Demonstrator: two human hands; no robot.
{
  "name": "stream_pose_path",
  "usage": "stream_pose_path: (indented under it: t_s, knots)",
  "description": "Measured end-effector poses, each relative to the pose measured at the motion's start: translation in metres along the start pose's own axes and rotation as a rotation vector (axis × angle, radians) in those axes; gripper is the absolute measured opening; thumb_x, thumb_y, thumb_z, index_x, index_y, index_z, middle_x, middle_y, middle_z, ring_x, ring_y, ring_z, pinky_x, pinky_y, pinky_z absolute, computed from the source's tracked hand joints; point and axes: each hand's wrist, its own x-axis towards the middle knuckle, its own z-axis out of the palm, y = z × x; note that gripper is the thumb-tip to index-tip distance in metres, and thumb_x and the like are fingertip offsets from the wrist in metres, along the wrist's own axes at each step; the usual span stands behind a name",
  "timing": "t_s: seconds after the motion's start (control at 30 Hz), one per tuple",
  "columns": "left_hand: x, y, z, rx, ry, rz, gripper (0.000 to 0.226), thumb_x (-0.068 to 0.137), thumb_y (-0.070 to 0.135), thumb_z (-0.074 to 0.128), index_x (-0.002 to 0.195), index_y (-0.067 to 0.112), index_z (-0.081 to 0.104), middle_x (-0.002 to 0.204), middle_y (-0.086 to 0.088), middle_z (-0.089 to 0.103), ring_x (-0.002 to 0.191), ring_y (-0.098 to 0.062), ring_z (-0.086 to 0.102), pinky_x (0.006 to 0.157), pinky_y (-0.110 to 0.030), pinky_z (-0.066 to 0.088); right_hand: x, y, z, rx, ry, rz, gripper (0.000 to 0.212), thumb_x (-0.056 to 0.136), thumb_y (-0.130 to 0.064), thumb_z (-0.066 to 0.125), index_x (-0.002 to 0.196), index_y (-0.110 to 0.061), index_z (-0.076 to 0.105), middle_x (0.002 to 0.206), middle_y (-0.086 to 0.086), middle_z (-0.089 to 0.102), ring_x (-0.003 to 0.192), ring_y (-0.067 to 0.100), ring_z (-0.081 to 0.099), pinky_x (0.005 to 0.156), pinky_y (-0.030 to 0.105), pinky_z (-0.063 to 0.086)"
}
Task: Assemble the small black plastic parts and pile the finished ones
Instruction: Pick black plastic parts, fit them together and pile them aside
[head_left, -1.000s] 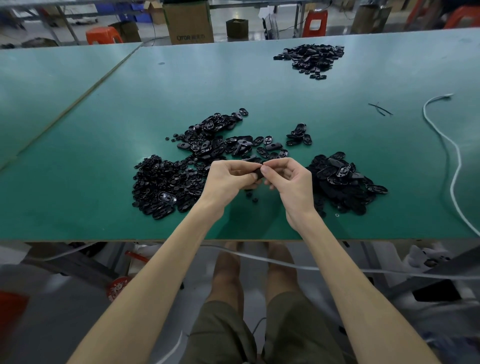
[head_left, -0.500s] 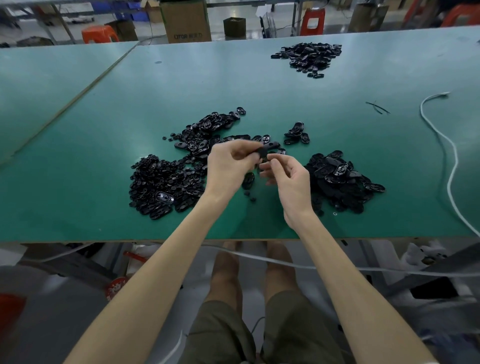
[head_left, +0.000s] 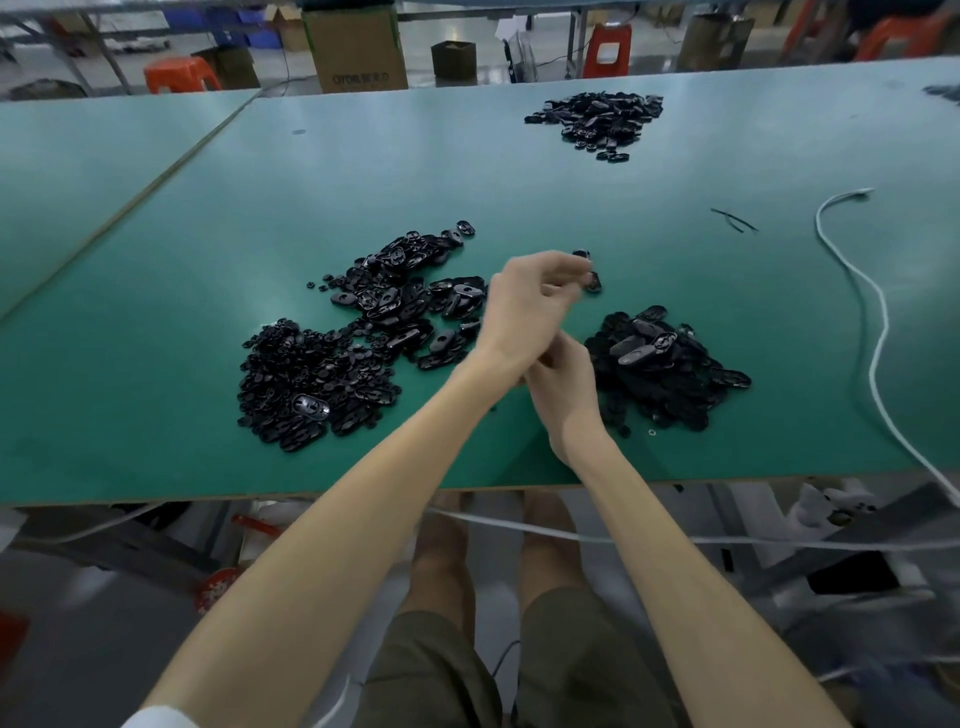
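My left hand (head_left: 530, 304) reaches forward and to the right over a small cluster of black oval parts (head_left: 592, 283). It is blurred and its fingers curl downward, so I cannot tell whether a part is still between them. My right hand (head_left: 566, 387) hovers nearer to me, partly under the left wrist. Its fingers are loosely curled and nothing shows in them. A heap of tiny black parts (head_left: 311, 379) lies at the left, oval shells (head_left: 400, 296) are scattered in the middle, and a dark heap (head_left: 670, 364) sits at the right.
The green table (head_left: 156, 312) ends in a front edge close to my arms. Another heap of black parts (head_left: 597, 117) lies at the far side. A white cable (head_left: 878, 322) snakes along the right, with thin black strips (head_left: 735, 221) near it. Boxes and stools stand beyond.
The hands were together at the table's middle, working one black part. The left hand has carried it forward and right to the small cluster, while the right hand stayed back.
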Motion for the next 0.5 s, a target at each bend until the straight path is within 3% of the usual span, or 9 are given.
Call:
stream_pose_path:
  t_s: [0.13, 0.3, 0.5]
  knots:
    - [0.006, -0.028, -0.039, 0.28, 0.101, -0.113, 0.027, 0.095, 0.001, 0.064, 0.117, 0.012, 0.075, 0.11, -0.001, 0.076, 0.099, -0.012, 0.068, 0.097, -0.026, 0.054, 0.0, 0.0, -0.001, 0.094, -0.007, 0.001, 0.016, 0.102, -0.001, 0.057, 0.102, -0.008, 0.071, 0.081, -0.001, 0.076, 0.072, 0.009, 0.07, 0.064, 0.024, 0.053]
    - [0.002, -0.066, -0.06, 0.717, -0.013, -0.232, 0.035, 0.094, 0.022, 0.073, 0.129, 0.017, 0.07, 0.129, -0.01, 0.066, 0.125, -0.031, 0.057, 0.109, -0.042, 0.041, 0.0, 0.0, -0.001, 0.086, 0.007, 0.003, 0.015, 0.101, 0.0, 0.058, 0.104, -0.008, 0.07, 0.084, 0.0, 0.076, 0.075, 0.01, 0.07, 0.066, 0.026, 0.055]
    - [-0.011, -0.078, -0.057, 0.684, 0.094, -0.127, 0.026, 0.093, 0.021, 0.073, 0.119, 0.024, 0.072, 0.115, -0.002, 0.065, 0.118, -0.025, 0.052, 0.101, -0.04, 0.027, -0.002, 0.001, 0.0, 0.073, 0.006, 0.002, 0.016, 0.101, 0.0, 0.057, 0.104, -0.009, 0.07, 0.085, 0.002, 0.076, 0.075, 0.011, 0.069, 0.067, 0.026, 0.055]
